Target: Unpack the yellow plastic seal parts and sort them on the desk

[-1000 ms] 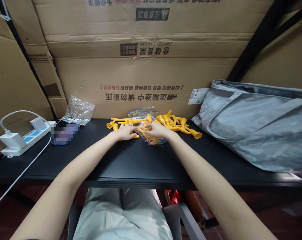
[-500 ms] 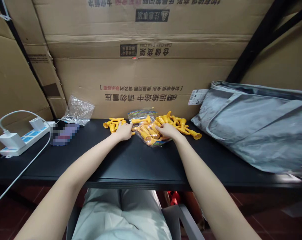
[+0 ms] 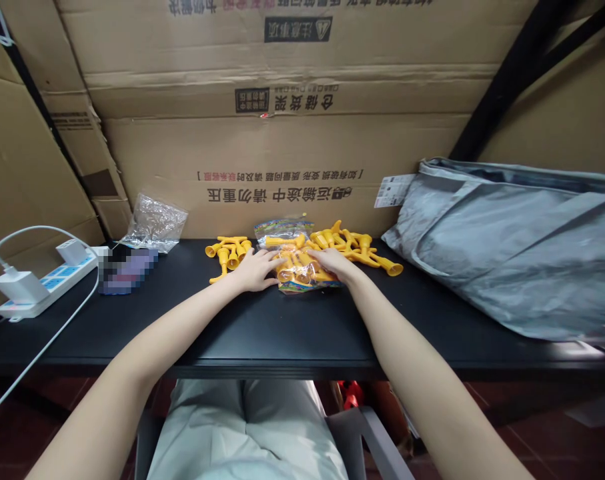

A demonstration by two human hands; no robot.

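A clear plastic bag with a coloured printed edge lies on the black table, holding several yellow horn-shaped plastic pieces. My left hand rests against the bag's left side, its fingers apart and holding nothing. At the right side, my right hand grips the bag, though its fingertips are partly hidden. Left of the bag is a small group of loose yellow plastic pieces with flared ends. A larger loose pile of the same yellow pieces lies behind and right of my right hand.
On the left of the table stand a white power strip with a cable, a blurred-out flat object and a crumpled clear bag. A large grey bag occupies the right side. Cardboard walls the back.
My left hand has moved right, from the loose yellow pieces to the bag, and its fingers have spread. The bag has shifted slightly and its lower edge lies straighter. My right hand stays at the bag.
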